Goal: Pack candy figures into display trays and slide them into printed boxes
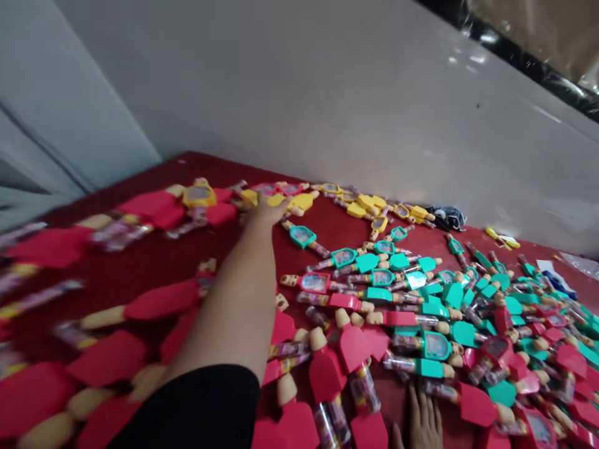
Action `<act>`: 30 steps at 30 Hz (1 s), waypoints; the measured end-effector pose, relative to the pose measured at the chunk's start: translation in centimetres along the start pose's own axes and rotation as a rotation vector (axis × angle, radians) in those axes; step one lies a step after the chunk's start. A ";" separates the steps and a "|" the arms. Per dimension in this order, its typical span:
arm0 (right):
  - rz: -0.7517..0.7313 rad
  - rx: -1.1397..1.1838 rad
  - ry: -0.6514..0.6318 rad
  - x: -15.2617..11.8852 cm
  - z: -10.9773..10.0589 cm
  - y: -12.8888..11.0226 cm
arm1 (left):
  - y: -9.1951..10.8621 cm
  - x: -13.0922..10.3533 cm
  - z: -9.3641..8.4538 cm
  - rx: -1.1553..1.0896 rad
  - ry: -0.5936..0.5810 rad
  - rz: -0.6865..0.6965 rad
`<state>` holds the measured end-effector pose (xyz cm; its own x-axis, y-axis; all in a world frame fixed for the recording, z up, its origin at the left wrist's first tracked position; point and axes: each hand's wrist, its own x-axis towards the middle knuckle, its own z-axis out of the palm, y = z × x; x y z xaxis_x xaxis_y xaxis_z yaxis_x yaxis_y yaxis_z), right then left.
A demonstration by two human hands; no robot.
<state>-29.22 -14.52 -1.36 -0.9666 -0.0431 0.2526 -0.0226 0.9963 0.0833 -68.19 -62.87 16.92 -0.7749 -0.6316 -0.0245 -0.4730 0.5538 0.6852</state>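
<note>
My left hand is stretched far forward over a small group of yellow paddle-shaped plastic toys near the back wall. Its thumb is spread to the right, and the fingertips are blurred and partly hidden among the toys. At the bottom edge my right hand lies flat on the red surface with fingers extended. Beside it are a teal toy with a clear candy-like tube and a red toy. Many red toys lie around my left forearm.
Teal toys crowd the right side, mixed with red ones. More yellow toys line the grey wall. A dark bundle, a yellow-handled tool and a clear plastic wrapper lie along the back edge.
</note>
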 end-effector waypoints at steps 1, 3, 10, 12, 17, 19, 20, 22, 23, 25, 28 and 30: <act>-0.020 -0.008 -0.019 -0.2 -0.4 0.3 | -0.3 0.1 0.4 0.029 -0.059 -0.025; -0.062 -0.013 -0.030 -0.3 -1.1 0.8 | -1.1 -0.1 0.6 0.080 -0.148 -0.013; -0.094 -0.067 -0.032 -0.4 -1.9 1.7 | -0.8 -0.8 0.4 -0.052 -0.215 0.056; -0.071 -0.059 -0.039 -0.4 -1.7 2.1 | 0.3 -0.7 1.0 -0.098 -0.181 -0.034; -0.045 -0.051 -0.073 -0.5 -2.2 2.1 | 2.4 -1.4 3.2 -0.139 0.038 -0.179; -0.059 -0.045 -0.066 -0.5 -2.8 1.6 | 2.3 -1.7 3.7 -0.114 0.068 -0.165; -0.068 -0.038 -0.062 -0.4 -3.1 1.4 | 2.1 -1.9 3.8 -0.094 0.067 -0.149; -0.082 -0.022 -0.050 -0.4 -3.5 1.0 | 1.6 -2.1 3.8 -0.048 0.057 -0.110; -0.084 -0.017 -0.042 -0.4 -3.6 0.8 | 1.3 -2.2 3.7 -0.033 0.051 -0.090; -0.083 -0.012 -0.029 -0.4 -3.5 0.8 | 0.9 -2.4 3.5 -0.033 0.041 -0.058; -0.074 -0.019 -0.020 -0.4 -3.0 0.8 | 0.3 -2.8 3.3 -0.086 0.029 0.005; -0.065 -0.024 -0.013 -0.4 -2.8 0.8 | 0.0 -2.9 3.3 -0.153 0.035 0.060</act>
<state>-28.13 -13.87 1.32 -0.9666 -0.1063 0.2333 -0.0793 0.9893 0.1222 -67.33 -59.21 14.57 -0.7832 -0.6203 0.0433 -0.3550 0.5032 0.7879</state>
